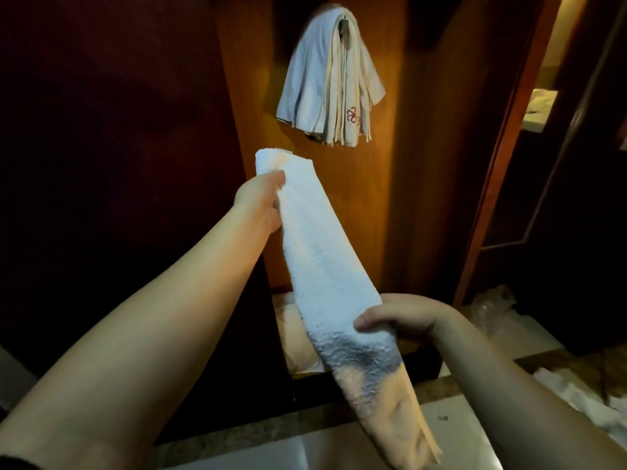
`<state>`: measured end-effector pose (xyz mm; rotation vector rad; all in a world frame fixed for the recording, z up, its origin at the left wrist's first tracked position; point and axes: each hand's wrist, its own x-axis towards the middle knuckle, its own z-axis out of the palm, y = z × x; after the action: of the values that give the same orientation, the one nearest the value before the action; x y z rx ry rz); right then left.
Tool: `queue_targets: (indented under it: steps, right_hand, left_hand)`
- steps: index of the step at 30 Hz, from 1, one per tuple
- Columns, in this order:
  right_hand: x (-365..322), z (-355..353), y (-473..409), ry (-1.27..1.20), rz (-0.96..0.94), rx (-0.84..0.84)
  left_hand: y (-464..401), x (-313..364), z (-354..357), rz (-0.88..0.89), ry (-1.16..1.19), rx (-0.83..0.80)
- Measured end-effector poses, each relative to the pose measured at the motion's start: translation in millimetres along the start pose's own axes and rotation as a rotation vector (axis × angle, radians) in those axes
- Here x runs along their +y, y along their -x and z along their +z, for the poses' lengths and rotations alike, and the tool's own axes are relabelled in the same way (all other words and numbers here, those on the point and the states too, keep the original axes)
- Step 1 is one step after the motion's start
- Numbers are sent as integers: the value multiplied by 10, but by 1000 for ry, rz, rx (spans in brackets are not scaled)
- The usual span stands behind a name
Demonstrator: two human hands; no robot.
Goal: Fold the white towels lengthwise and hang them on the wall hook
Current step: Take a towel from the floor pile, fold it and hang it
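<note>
Floor [237, 449]: pale stone tiles with a speckled darker band, nearest the viewer.
Loose cloth [573, 398]: white, crumpled, lying on the floor at the near right.
Towel in hand [322, 266]: white terry, nubbly pile, folded into one long narrow strip; runs slantwise from the far left end down to the near right end, whose tail hangs free in shadow.
Right hand [397, 320]: near right; fingers curled round the lower part of the strip, thumb lying on top.
Left hand [261, 201]: farther, left of centre; pinches the upper end of the strip, fingers hidden behind the cloth, thumb on the front.
Plastic wrap [492, 303]: clear, crinkled, on the floor at the right, beside the door frame.
Wall panel [390, 164]: smooth orange-brown wood, warmly lit, straight ahead.
Hung towels [325, 83]: several folded white strips draped over the hook, flat and smoother, hanging in layers; one carries a small red embroidered mark.
Hook [343, 25]: dark, high on the panel, mostly covered.
Left of panel: dark, detail cannot be told.
Doorway [543, 106]: far right, wooden frame, a lit room beyond.
</note>
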<state>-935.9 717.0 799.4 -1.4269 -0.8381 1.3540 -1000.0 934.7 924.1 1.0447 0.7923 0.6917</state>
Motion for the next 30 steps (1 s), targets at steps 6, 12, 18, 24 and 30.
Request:
queue_targets:
  steps: [6,12,18,24,30]
  right_hand:
    - [75,-70,93,-357,-55,-30]
    - [71,15,101,-424,-195,-107]
    - [-199,42,44,-665,-347,42]
    - [-602,-12,-30,-658,-479,129]
    - [-948,-99,-34,-593,-496,400]
  left_hand:
    - [-212,-288,-38,-119,-89,15]
    - [-443,-595,-149,-239,-238,-30]
    - [-643,-1110,-431,-379,-268,-218]
    - [-432,-1393,-467,-344,-274,-572]
    - [3,-1270,-480,-18,-290,-797]
